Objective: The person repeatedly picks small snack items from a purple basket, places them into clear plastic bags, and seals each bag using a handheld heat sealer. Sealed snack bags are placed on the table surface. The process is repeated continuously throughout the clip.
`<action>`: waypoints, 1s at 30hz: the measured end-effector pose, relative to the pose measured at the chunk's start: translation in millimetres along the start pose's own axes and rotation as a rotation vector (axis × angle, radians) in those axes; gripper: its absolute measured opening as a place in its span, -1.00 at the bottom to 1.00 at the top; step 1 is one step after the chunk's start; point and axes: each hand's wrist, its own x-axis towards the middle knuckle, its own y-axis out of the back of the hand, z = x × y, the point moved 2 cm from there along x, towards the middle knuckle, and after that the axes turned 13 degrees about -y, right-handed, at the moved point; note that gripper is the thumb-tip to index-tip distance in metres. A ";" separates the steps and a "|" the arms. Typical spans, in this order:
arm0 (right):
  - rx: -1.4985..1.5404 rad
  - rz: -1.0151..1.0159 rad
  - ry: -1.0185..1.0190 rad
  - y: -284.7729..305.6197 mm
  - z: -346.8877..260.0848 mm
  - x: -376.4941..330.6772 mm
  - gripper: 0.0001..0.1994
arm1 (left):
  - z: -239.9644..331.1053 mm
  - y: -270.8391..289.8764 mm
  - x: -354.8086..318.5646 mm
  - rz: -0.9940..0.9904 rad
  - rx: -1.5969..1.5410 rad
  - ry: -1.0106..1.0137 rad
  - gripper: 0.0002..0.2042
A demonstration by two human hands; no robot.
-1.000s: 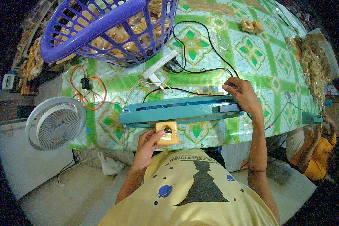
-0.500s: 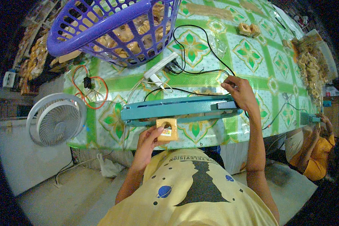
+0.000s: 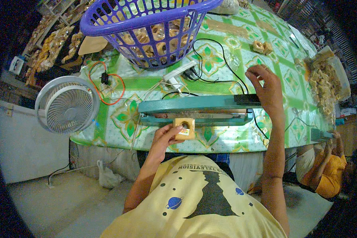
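currently, left hand (image 3: 164, 137) pinches a small tan snack packet (image 3: 190, 127), hole and label facing up, at the front side of the teal bar sealer (image 3: 194, 104), left of its middle. right hand (image 3: 269, 88) loosely curled, seemingly unladen, beside the sealer's black handle (image 3: 246, 100); contact unclear. purple basket (image 3: 150, 20) of wrapped snacks behind on the patterned surface (image 3: 242, 145).

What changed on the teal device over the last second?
Its long upper arm has swung up, opening a gap above the base. The right hand rose with it, at the black handle end. No visible grab or release. Unchanged: left hand holding the tan pack at the front.
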 end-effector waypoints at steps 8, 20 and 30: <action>0.025 -0.365 0.301 -8.7 -89.7 -34.2 -0.79 | 35.0 -17.2 -26.6 -0.207 -0.001 -0.026 -0.56; 0.320 -0.456 0.197 44.9 -102.6 7.1 -0.86 | 186.4 -42.8 -10.1 -0.455 0.551 -0.347 -0.63; 0.999 -0.772 -0.485 41.3 30.7 -120.5 -0.75 | 69.1 25.0 -34.3 -0.158 0.181 0.122 -0.85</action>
